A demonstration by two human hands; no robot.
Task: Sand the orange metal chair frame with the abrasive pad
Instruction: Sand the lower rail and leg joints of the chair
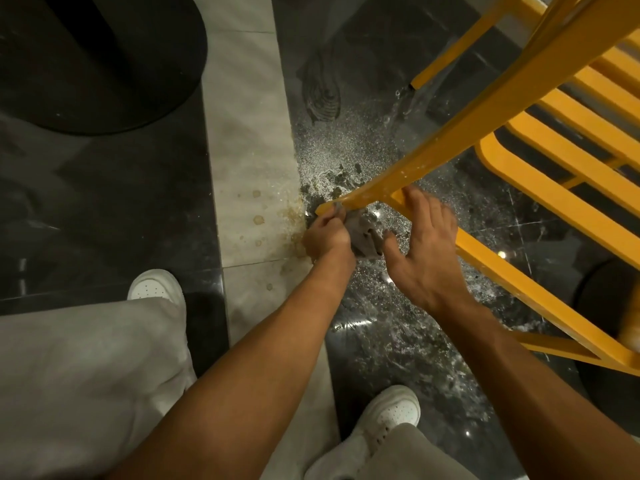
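Left hand (327,235) clamps its fingers round the abrasive pad (365,237) against the orange chair frame (485,133); at three o'clock, the right hand (427,251), fingers straight, steadies it.

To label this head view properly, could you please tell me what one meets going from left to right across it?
Black round base → pale floor strip → left hand → abrasive pad → right hand → chair slats.
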